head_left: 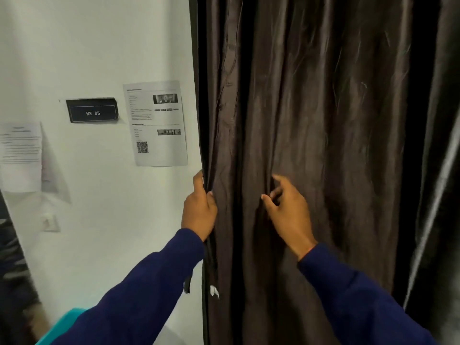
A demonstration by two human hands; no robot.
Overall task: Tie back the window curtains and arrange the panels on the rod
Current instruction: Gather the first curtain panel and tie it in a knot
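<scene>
Your left hand: fingers grasping the curtain edge, frame center | your right hand: fingers pinching a fold beside it

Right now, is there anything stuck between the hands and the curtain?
No, nothing visible is in the way. The left hand already grips the dark curtain at its edge by the white wall, and the right hand pinches a fold further in. Both touch the fabric directly.
</scene>
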